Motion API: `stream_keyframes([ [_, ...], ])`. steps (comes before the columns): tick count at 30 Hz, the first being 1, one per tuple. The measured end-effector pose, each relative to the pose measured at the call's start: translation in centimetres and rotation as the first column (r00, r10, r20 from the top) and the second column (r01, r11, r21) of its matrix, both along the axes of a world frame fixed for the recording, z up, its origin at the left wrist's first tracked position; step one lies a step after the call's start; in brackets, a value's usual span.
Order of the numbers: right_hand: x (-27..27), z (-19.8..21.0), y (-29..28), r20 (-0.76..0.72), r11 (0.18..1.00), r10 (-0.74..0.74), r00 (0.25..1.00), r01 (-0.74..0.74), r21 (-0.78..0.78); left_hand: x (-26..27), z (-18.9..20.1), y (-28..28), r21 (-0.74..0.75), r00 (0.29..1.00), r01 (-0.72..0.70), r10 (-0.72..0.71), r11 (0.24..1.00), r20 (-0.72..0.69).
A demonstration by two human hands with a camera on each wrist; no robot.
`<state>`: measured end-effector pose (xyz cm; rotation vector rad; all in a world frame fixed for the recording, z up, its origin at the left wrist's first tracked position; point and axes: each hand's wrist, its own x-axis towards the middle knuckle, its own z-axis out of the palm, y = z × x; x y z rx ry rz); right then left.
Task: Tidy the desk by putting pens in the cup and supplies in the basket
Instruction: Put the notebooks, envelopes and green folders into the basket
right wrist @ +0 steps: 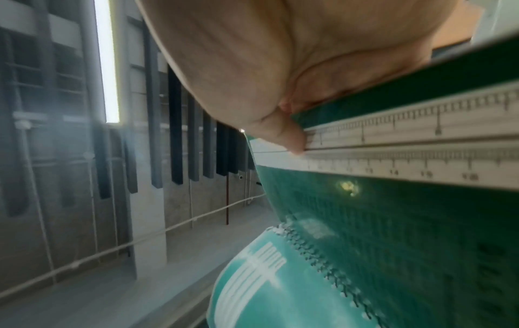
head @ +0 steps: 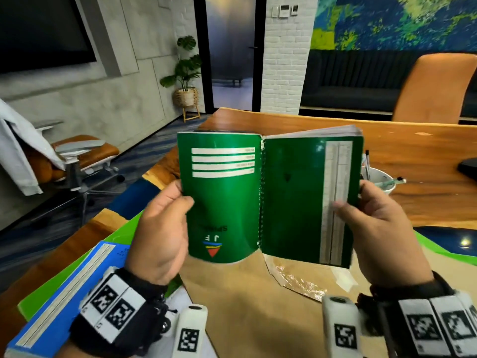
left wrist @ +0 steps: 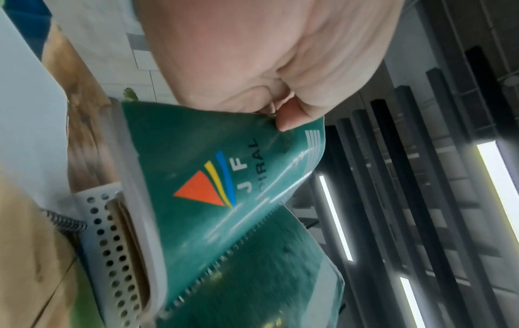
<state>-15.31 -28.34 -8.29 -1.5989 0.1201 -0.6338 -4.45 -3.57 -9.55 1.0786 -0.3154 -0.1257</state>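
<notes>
I hold a green spiral notebook open in the air above the wooden desk, its covers toward me and upside down. My left hand pinches the left cover's edge, which curls; the left wrist view shows the thumb on the cover. My right hand grips the right cover and pages, thumb on the printed ruler strip. A white cup holding pens stands behind the notebook's right edge. A white perforated basket lies below the notebook in the left wrist view.
A blue notebook on a green folder lies at the lower left. A brown envelope and a shiny wrapper lie under my hands. An orange chair stands beyond the desk, and a dark object sits at the right edge.
</notes>
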Motion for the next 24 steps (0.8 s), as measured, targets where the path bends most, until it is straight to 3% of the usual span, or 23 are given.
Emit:
stream_keyframes([
  [3,0.3,-0.3,-0.4,0.071,0.952,0.052,0.996,-0.071,0.298,1.7,0.0,1.0,0.154,0.988,-0.153,0.146,0.976,0.057],
  [5,0.6,-0.6,0.0,0.107,0.904,0.121,0.987,-0.154,0.398,2.6,-1.3,1.4,0.396,0.954,-0.299,0.265,0.868,0.139],
  [6,0.8,-0.7,0.3,0.132,0.883,0.156,0.979,-0.198,0.426,2.8,-2.0,1.5,0.499,0.951,-0.308,0.257,0.81,0.169],
  [8,1.3,-0.8,1.1,0.18,0.833,0.215,0.96,-0.276,0.478,2.7,-3.1,1.3,0.585,0.977,-0.21,0.145,0.783,0.157],
  [11,2.0,-1.0,1.7,0.22,0.781,0.282,0.934,-0.357,0.513,1.4,-3.3,0.3,0.416,0.999,-0.021,0.009,0.909,0.031],
  [14,2.5,-1.3,1.9,0.198,0.772,0.319,0.927,-0.376,0.513,1.1,-3.1,-0.2,0.357,0.996,0.091,-0.089,0.929,-0.023],
  [17,2.5,-1.6,2.0,0.229,0.714,0.359,0.905,-0.424,0.557,1.4,-3.1,-0.5,0.493,0.999,0.027,-0.041,0.869,0.018],
  [19,2.2,-1.6,2.1,0.269,0.689,0.395,0.878,-0.477,0.545,1.6,-3.3,-0.3,0.626,0.999,0.018,-0.044,0.78,0.026],
  [22,2.2,-1.5,2.2,0.3,0.677,0.432,0.851,-0.525,0.516,1.8,-3.6,0.2,0.784,0.972,0.072,-0.22,0.616,0.083],
  [24,2.4,-1.6,2.2,0.271,0.704,0.418,0.867,-0.497,0.506,1.1,-3.6,0.0,0.702,0.935,0.226,-0.353,0.675,0.039],
])
